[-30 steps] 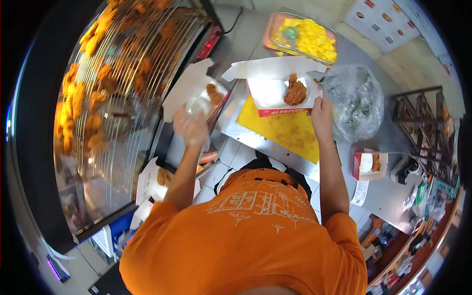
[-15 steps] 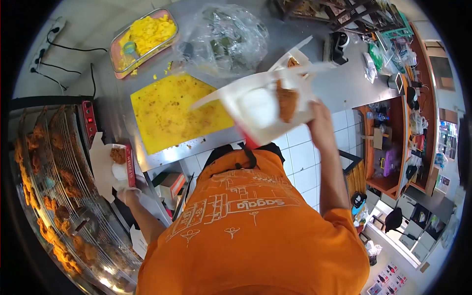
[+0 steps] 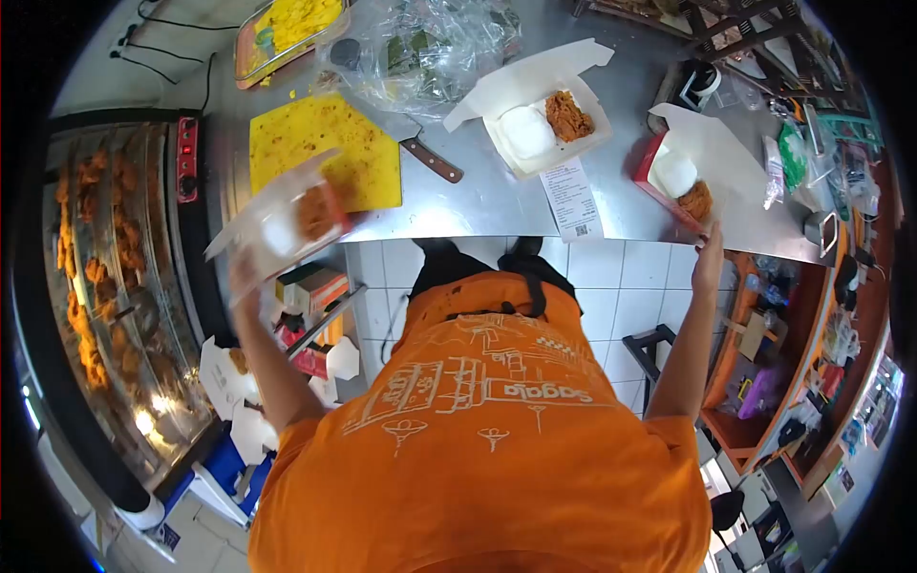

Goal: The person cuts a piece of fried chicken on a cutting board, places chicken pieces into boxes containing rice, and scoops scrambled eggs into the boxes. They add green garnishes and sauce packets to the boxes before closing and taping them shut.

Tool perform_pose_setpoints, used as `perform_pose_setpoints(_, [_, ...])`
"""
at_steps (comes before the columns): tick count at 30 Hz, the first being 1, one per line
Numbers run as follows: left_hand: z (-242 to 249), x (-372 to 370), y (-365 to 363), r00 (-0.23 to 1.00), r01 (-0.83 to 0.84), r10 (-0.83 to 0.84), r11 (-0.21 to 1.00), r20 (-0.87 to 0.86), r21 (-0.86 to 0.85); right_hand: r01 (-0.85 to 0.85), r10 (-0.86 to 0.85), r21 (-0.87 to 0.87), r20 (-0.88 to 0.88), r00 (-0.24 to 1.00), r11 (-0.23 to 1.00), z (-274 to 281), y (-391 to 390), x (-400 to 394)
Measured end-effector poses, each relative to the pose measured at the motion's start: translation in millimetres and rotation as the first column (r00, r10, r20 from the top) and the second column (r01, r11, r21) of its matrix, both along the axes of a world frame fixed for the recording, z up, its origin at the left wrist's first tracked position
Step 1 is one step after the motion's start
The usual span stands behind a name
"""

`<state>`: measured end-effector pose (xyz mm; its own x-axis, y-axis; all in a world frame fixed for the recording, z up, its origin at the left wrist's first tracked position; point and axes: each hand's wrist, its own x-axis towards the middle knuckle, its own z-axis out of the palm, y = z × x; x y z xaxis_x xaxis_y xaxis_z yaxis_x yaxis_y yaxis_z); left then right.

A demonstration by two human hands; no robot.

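Observation:
My left hand [image 3: 246, 275], blurred by motion, grips an open takeaway box [image 3: 250, 218] holding white rice [image 3: 281, 235] and fried chicken [image 3: 313, 212]. That box is in the air over the near left corner of the yellow cutting board [image 3: 330, 138]. At the right, another open takeaway box [image 3: 731, 158] with rice [image 3: 674, 175] and fried chicken [image 3: 695, 201] is at the steel table's front edge. My right hand [image 3: 708, 253] holds its near corner. Between the hands, a third open box [image 3: 537, 88] of rice and chicken stands on the table, a printed receipt [image 3: 573, 199] before it.
A knife [image 3: 432, 160] lies beside the board, its handle toward me. Behind are a clear plastic bag [image 3: 430, 57] and a tray of yellow food [image 3: 296, 29]. A glass warmer [image 3: 124, 286] with fried chicken stands left; shelves [image 3: 764, 372] stand right.
My right hand has carried its box rightward and down to the table edge. The left hand has raised its box from beside the warmer toward the board. The camera view has shifted.

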<state>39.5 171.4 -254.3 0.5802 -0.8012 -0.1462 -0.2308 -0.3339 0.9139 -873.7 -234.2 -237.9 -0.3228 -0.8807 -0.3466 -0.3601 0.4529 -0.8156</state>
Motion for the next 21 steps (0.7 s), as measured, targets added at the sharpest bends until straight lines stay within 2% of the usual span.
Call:
perform_pose_setpoints(1, [-11.1,-24.5,-30.7,0.955,0.12,-0.14,0.989,0.26,0.091,0.076,-0.076,-0.032,-0.015,0.997,0.997,-1.3,-0.7,2.6])
perform_pose_setpoints(2, [-22.3,-49.3,-61.8,0.808,0.182,-0.263,0.962,0.528,0.203,0.15,-0.153,-0.067,-0.034,0.988,0.986,7.3,-1.8,11.0])
perform_pose_setpoints(3, [-32.7,-75.0,-93.8,0.596,0.191,-0.338,0.941,0.729,0.28,0.224,-0.23,-0.109,-0.05,0.972,0.969,12.1,-4.1,14.1])
perform_pose_setpoints(4, [15.9,-125.9,-143.0,0.866,0.12,-0.251,0.944,0.433,0.307,0.21,-0.225,-0.148,-0.091,0.97,0.966,3.3,-7.3,3.8])
perform_pose_setpoints(5, [70.3,-181.8,-195.6,0.991,-0.015,-0.032,0.939,0.133,0.344,0.167,-0.208,-0.254,-0.14,0.968,0.952,9.3,-7.2,7.2])
perform_pose_setpoints(7, [68.7,-191.6,-209.1,0.976,-0.084,-0.018,0.89,0.218,0.448,0.063,-0.189,-0.463,-0.231,0.954,0.884,43.5,-8.3,42.7])
perform_pose_setpoints(8, [70.3,-193.2,-215.2,0.965,-0.12,-0.016,0.862,0.263,0.492,0.006,-0.099,-0.477,-0.169,0.981,0.879,65.1,-9.7,65.0])
perform_pose_setpoints(10, [80.4,-205.5,-213.2,0.98,-0.161,0.083,0.863,0.181,0.479,-0.099,0.084,-0.497,-0.053,0.995,0.862,111.3,-1.7,113.1])
perform_pose_setpoints(13, [100.4,-215.6,-209.7,0.967,-0.235,0.253,0.881,0.01,0.41,-0.245,0.24,-0.515,-0.078,0.968,0.822,148.4,-2.5,178.6])
perform_pose_setpoints(14, [105.7,-214.5,-208.4,0.947,-0.269,0.315,0.885,-0.061,0.381,-0.262,0.225,-0.515,-0.135,0.965,0.816,163.5,-8.6,195.4])
perform_pose_setpoints(16, [108.0,-187.1,-192.7,0.971,-0.198,0.231,0.923,-0.063,0.331,-0.303,0.196,-0.505,-0.255,0.947,0.808,197.4,-23.3,232.8])
perform_pose_setpoints(18, [116.9,-153.5,-186.5,0.976,-0.169,0.201,0.938,-0.078,0.303,-0.273,0.186,-0.704,-0.2,0.962,0.655,235.5,-45.8,285.1])
perform_pose_setpoints(19, [127.0,-133.7,-188.7,0.974,-0.173,0.209,0.936,-0.088,0.306,-0.286,0.226,-0.723,-0.182,0.957,0.629,260.0,-56.1,319.9])
perform_pose_setpoints(20, [127.5,-101.4,-188.1,0.972,-0.167,0.208,0.939,-0.107,0.302,-0.449,0.357,-0.757,-0.301,0.884,0.474,267.8,-84.1,342.1])
perform_pose_setpoints(21, [127.6,-71.4,-192.5,0.971,-0.155,0.2,0.942,-0.128,0.297,-0.541,0.453,-0.757,-0.363,0.814,0.367,274.6,-102.5,377.9])
